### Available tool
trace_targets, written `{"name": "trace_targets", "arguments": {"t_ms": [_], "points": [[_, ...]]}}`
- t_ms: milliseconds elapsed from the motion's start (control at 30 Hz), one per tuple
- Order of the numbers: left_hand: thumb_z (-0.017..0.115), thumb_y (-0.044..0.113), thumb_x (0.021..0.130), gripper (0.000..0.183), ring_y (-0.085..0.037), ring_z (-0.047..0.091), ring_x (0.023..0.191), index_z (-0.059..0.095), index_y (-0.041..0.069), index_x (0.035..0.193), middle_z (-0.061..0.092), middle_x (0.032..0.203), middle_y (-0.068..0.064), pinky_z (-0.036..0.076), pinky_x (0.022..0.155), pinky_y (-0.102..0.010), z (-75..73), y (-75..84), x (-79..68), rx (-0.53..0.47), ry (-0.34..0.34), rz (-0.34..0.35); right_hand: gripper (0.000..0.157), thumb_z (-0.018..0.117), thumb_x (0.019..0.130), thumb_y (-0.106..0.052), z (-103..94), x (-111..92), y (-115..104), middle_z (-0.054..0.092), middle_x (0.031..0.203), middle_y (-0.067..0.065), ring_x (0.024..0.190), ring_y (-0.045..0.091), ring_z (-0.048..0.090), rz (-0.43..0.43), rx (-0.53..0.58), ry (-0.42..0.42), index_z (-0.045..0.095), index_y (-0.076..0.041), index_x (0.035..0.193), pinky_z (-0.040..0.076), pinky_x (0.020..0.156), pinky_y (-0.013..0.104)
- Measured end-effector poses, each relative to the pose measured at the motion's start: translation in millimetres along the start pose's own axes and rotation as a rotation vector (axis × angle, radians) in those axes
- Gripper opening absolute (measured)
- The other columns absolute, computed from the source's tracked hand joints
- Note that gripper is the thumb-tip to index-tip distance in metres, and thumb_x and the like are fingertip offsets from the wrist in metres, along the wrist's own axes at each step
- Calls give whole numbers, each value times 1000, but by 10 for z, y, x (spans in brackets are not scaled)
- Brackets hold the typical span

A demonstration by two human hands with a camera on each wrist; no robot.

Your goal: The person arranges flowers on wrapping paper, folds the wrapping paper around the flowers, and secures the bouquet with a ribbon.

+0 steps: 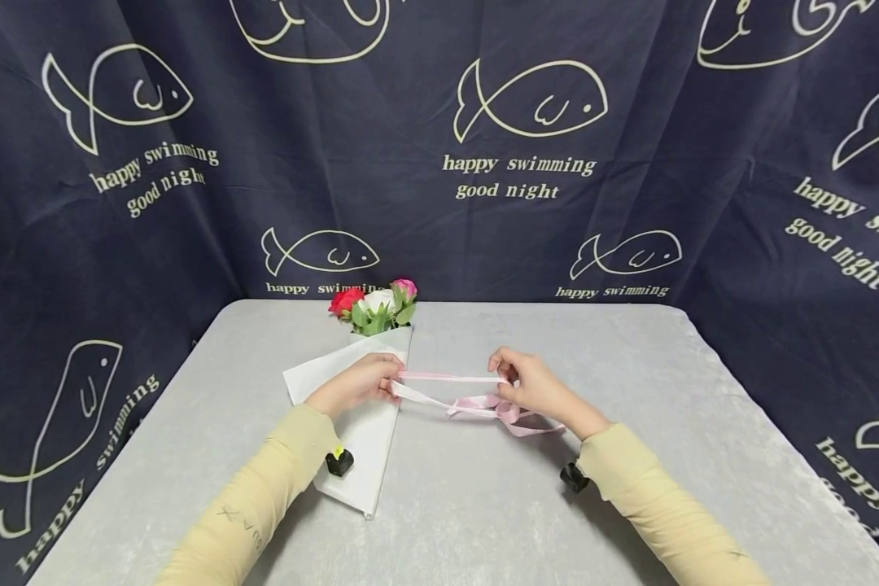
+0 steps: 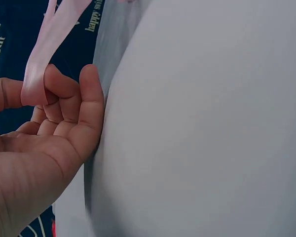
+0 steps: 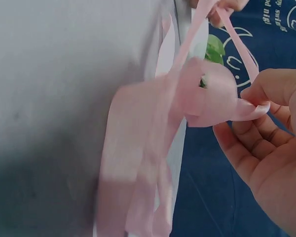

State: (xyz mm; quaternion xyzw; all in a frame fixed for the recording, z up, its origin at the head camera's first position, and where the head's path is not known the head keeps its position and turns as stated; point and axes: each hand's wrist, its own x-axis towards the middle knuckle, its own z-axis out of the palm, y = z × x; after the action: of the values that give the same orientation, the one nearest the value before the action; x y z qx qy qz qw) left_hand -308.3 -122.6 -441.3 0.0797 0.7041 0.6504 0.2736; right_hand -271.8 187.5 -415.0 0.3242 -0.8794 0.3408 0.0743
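Observation:
Between the two hands a pink ribbon (image 1: 450,377) is stretched across, with a second length sagging below it. My left hand (image 1: 366,380) pinches one bend of the ribbon; in the left wrist view the ribbon (image 2: 37,79) folds round the fingertips. At the other side my right hand (image 1: 531,382) pinches the ribbon between thumb and fingers. From it, loose loops of ribbon (image 3: 133,128) hang down toward the table in the right wrist view. Behind and under the left hand lies a bouquet wrapped in white paper (image 1: 359,456), partly hidden by that hand and forearm.
Out of the wrap's far end show a red rose (image 1: 345,301), a white flower (image 1: 378,303), a pink flower (image 1: 406,288) and green leaves. A grey cloth covers the table (image 1: 674,391). Dark blue fabric (image 1: 410,146) with fish drawings surrounds its back and sides.

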Motion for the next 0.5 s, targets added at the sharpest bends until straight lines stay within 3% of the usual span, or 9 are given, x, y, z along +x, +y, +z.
{"name": "trace_targets", "arguments": {"t_ms": [133, 300, 500], "points": [[40, 3, 91, 10, -13, 56, 56, 49, -1, 90, 52, 67, -3, 55, 64, -31, -88, -11, -43, 32, 19, -9, 28, 62, 69, 7, -86, -32, 25, 50, 72, -3, 65, 9, 48, 10, -2, 1, 57, -5, 93, 45, 60, 27], [40, 4, 90, 12, -16, 58, 57, 49, -4, 93, 52, 68, -6, 55, 65, -32, -177, -24, -92, 75, 39, -20, 24, 61, 70, 8, -205, -66, 59, 52, 72, -2, 68, 10, 50, 22, -6, 7, 58, -5, 90, 50, 65, 34], [39, 1, 86, 11, -14, 56, 57, 48, -3, 91, 50, 69, -4, 56, 66, -33, -296, -48, -168, 80, 77, -13, 22, 60, 68, 8, -354, -118, 123, 54, 70, -1, 68, 10, 51, 23, -33, 46, 58, -8, 82, 50, 67, 28]]}}
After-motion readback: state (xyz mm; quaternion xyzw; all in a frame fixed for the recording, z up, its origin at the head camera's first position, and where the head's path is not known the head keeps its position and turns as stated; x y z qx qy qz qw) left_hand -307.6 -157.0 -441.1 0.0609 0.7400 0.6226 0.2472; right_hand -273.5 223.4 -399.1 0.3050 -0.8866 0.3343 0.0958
